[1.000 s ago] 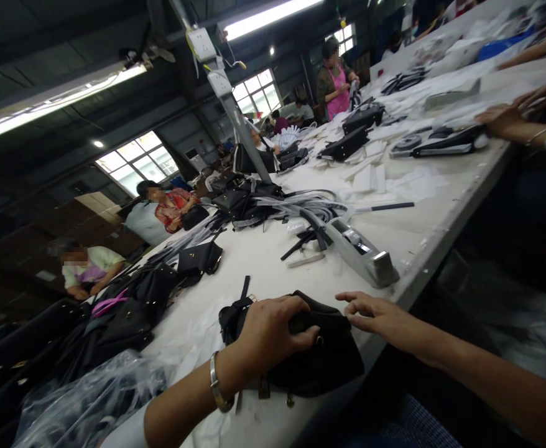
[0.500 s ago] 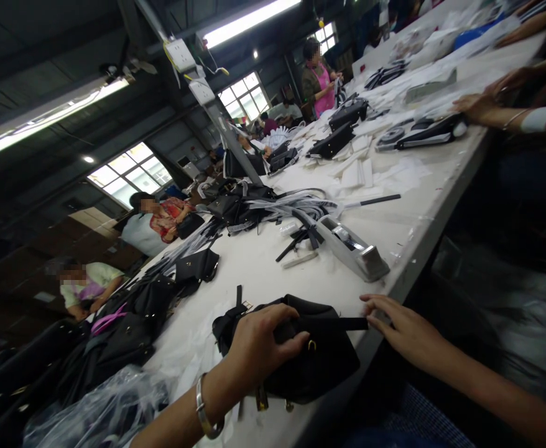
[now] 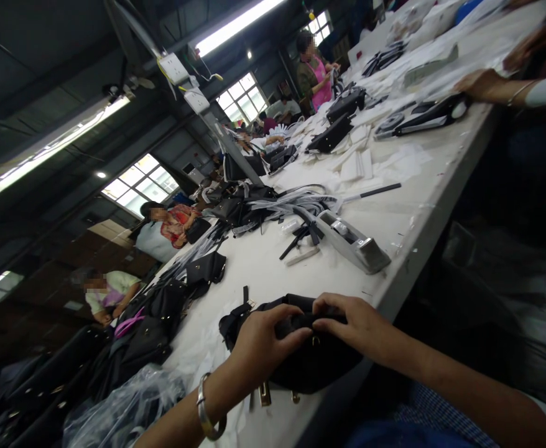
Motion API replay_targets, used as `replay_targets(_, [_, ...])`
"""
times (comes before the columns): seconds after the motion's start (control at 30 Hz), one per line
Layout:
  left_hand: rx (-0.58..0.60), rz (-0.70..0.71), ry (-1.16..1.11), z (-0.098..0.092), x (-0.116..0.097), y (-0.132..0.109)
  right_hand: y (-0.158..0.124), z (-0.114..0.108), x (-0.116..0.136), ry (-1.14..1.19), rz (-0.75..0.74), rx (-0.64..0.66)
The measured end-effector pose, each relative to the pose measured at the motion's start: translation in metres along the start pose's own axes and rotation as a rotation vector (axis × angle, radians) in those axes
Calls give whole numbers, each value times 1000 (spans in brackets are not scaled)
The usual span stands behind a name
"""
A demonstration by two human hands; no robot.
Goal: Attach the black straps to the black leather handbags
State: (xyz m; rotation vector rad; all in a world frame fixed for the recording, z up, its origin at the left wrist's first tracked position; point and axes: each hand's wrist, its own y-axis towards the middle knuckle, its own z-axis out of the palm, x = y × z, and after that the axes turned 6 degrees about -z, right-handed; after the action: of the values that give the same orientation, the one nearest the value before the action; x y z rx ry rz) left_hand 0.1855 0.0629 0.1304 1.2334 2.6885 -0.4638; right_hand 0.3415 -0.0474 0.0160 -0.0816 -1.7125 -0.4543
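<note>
A black handbag (image 3: 319, 370) with small gold-coloured fittings lies at the near edge of the table, directly below my hands. My left hand (image 3: 266, 339), with a metal bangle at its wrist, is closed on a black strap (image 3: 301, 322) across the bag's top. Close beside it, my right hand (image 3: 354, 320) pinches the same strap between thumb and fingers. Only a short length of strap shows between the two hands; the rest is hidden behind the fingers.
A grey tape dispenser (image 3: 370, 252) stands beyond the bag on the white table (image 3: 263, 267). Black bags (image 3: 147, 336) and clear plastic (image 3: 124, 404) lie to the left. White-wrapped straps (image 3: 296, 202) lie farther back. A co-worker's hand (image 3: 481, 84) rests at the right edge.
My right hand has moved left from the strap's free end to a pinch beside my left hand. My left hand keeps its hold on the strap. The view has shifted slightly.
</note>
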Motion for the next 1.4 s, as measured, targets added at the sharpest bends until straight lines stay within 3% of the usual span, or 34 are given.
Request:
replay_targets(0.33, [43,-55,-241,1,0,3,-1,1,-7,78,32,-18])
replay_targets(0.57, [139,-382,-648,4,10,6,-1,9,-4,79,99,-60])
replay_targets(0.73, [159,-481,-760,1,8,5,-2,18,-4,123,167,-40])
replay_targets(1.07, [124,-444,-568,2,-13,8,-3,19,-6,132,178,-49])
replay_targets(1.4, [88,-333,-478,11,-12,12,0,17,-16,187,202,-16])
